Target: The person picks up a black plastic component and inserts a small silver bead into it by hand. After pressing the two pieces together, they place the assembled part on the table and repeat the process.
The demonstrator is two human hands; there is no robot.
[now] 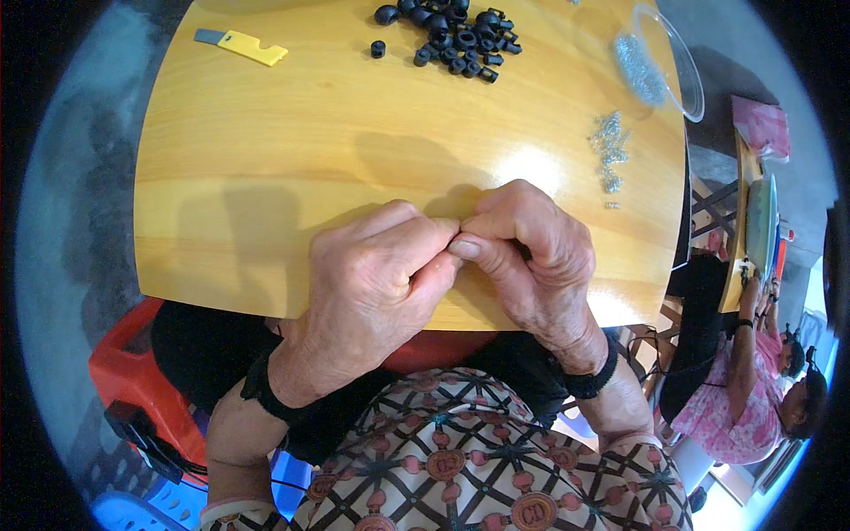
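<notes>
Left hand [376,279] and right hand [522,252] meet fingertip to fingertip above the near edge of the wooden desk [266,150], both pinched closed; any held item is too small to tell. Black plastic parts [452,35] are heaped at the desk's far edge, small metal pieces [609,146] toward its right side.

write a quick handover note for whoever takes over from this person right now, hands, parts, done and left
Left hand: fingers curled, fingertips pressed against those of the right hand at the near edge of the yellow wooden table. Whatever they pinch is hidden.
Parts: pile of small black plastic ring pieces at the far edge; loose small silvery metal bits to the right; more in the clear plastic bowl beyond them.
Yellow flat plastic tool lies far left, untouched.
Done: no finished pieces visible.
Left: both piles still hold many parts.
</notes>
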